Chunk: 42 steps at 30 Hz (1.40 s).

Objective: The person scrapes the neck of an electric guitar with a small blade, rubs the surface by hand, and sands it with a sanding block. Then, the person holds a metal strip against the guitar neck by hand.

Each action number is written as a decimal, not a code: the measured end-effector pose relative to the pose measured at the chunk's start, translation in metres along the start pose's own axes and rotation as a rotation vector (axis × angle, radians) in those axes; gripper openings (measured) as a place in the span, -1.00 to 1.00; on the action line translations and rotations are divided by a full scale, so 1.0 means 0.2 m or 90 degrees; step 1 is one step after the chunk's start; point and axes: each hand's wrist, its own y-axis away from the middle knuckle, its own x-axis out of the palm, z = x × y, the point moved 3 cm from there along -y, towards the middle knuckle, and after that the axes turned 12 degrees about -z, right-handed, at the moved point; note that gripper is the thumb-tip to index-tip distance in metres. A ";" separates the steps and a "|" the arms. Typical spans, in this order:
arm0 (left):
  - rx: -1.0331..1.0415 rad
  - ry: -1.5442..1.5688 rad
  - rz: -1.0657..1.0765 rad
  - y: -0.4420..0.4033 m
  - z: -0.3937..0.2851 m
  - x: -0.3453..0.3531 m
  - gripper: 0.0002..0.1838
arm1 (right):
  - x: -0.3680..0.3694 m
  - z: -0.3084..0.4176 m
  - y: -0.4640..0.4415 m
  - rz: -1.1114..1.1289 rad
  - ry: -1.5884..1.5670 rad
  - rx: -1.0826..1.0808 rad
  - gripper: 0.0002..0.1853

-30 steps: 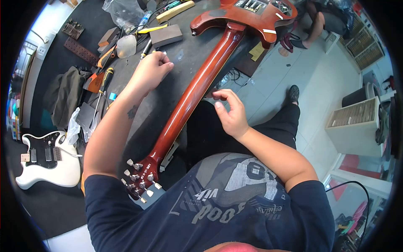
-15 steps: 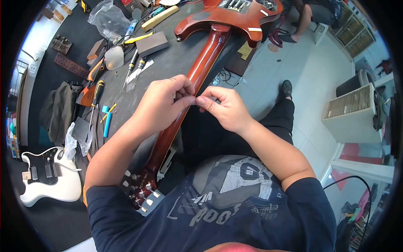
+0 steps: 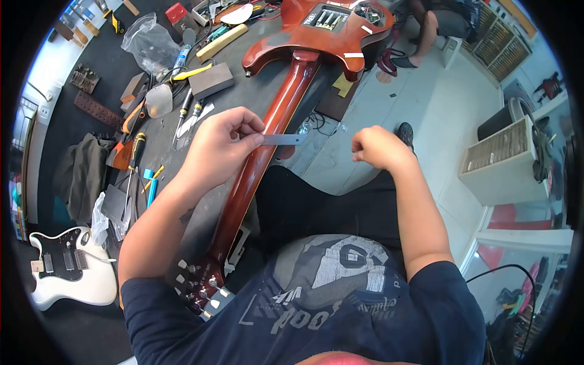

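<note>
My left hand (image 3: 222, 146) is closed in a pinch on a thin grey metal strip (image 3: 283, 140), which sticks out to the right and has a small hole near its far end. Strip and hand are over the red-brown neck (image 3: 286, 100) of an electric guitar lying back side up. My right hand (image 3: 382, 148) is off to the right, above the floor, apart from the strip. Its fingers are curled in; whatever may be inside them is hidden. The guitar's body (image 3: 292, 41), with an open rear cavity, is at the top; its headstock (image 3: 204, 277) is partly behind my arm and shirt.
On the dark bench at left are a sanding block (image 3: 211, 80), a screwdriver (image 3: 139, 149), a clear plastic bag (image 3: 149, 45) and a white guitar body (image 3: 76, 283). A person's leg (image 3: 426, 39) shows at the upper right. A cabinet (image 3: 496, 158) is at right.
My hands were together with fingertips touching over the neck. My right hand has moved away to the right, and the metal strip now shows in my left hand. The view has shifted slightly.
</note>
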 end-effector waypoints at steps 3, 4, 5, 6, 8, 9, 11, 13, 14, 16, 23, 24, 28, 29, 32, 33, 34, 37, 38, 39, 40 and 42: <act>0.011 -0.015 0.039 -0.01 -0.02 0.02 -0.89 | -0.14 0.10 0.01 -0.007 -0.237 0.072 -0.80; 0.014 -0.012 0.057 -0.01 -0.01 0.04 -0.89 | -0.08 0.09 0.00 -0.086 -0.372 -0.006 -0.80; 0.016 -0.010 0.075 -0.01 -0.01 0.06 -0.89 | -0.04 0.09 0.00 -0.167 -0.505 -0.085 -0.80; 0.005 -0.024 0.107 -0.01 -0.05 0.08 -0.87 | 0.00 0.13 0.00 -0.151 -0.615 -0.096 -0.80; 0.095 -0.066 0.113 0.00 -0.04 0.11 -0.86 | 0.11 0.30 0.00 -0.116 -0.840 -0.115 -0.79; 0.141 -0.087 0.114 0.01 -0.03 0.12 -0.85 | 0.19 0.36 -0.01 -0.083 -0.885 -0.121 -0.75; 0.197 -0.124 0.116 0.01 -0.02 0.13 -0.81 | 0.33 0.45 0.02 -0.011 -0.883 -0.098 -0.78; 0.237 -0.161 0.111 0.02 -0.02 0.13 -0.79 | 0.44 0.52 0.03 -0.005 -0.968 -0.069 -0.81; 0.210 -0.155 0.100 0.02 -0.02 0.13 -0.79 | 0.48 0.55 0.03 -0.007 -1.000 -0.061 -0.81; 0.153 -0.141 0.075 0.04 -0.01 0.12 -0.77 | 0.53 0.58 0.03 -0.008 -1.033 -0.045 -0.81; 0.021 0.001 0.035 0.07 0.14 0.10 -0.73 | 0.53 0.67 0.03 -0.043 -1.090 -0.021 -0.83; 0.033 0.022 -0.003 0.09 0.16 0.10 -0.73 | 0.52 0.70 0.04 -0.041 -1.105 -0.012 -0.84; 0.031 0.136 -0.106 0.17 0.22 0.15 -0.72 | 0.52 0.73 0.06 -0.066 -1.110 -0.016 -0.85; 0.017 0.172 -0.119 0.17 0.24 0.15 -0.71 | 0.52 0.74 0.06 -0.074 -1.104 -0.020 -0.85; 0.005 0.219 -0.113 0.18 0.27 0.16 -0.69 | 0.54 0.73 0.05 -0.088 -1.072 -0.034 -0.84; 0.018 0.208 -0.105 0.19 0.26 0.15 -0.71 | 0.54 0.73 0.05 -0.087 -1.054 -0.045 -0.83; 0.023 0.217 -0.096 0.19 0.27 0.16 -0.73 | 0.53 0.72 0.05 -0.086 -1.035 -0.061 -0.82; 0.036 0.219 -0.086 0.18 0.28 0.17 -0.76 | 0.52 0.72 0.05 -0.090 -1.024 -0.050 -0.82; 0.039 0.215 -0.086 0.17 0.28 0.17 -0.78 | 0.52 0.72 0.06 -0.098 -1.020 -0.039 -0.82; 0.063 0.193 -0.089 0.17 0.28 0.17 -0.79 | 0.52 0.72 0.06 -0.106 -1.029 -0.034 -0.83; 0.087 0.170 -0.095 0.17 0.28 0.16 -0.80 | 0.52 0.72 0.06 -0.112 -1.038 -0.030 -0.84; 0.111 0.151 -0.107 0.17 0.29 0.16 -0.83 | 0.52 0.73 0.05 -0.116 -1.056 -0.034 -0.84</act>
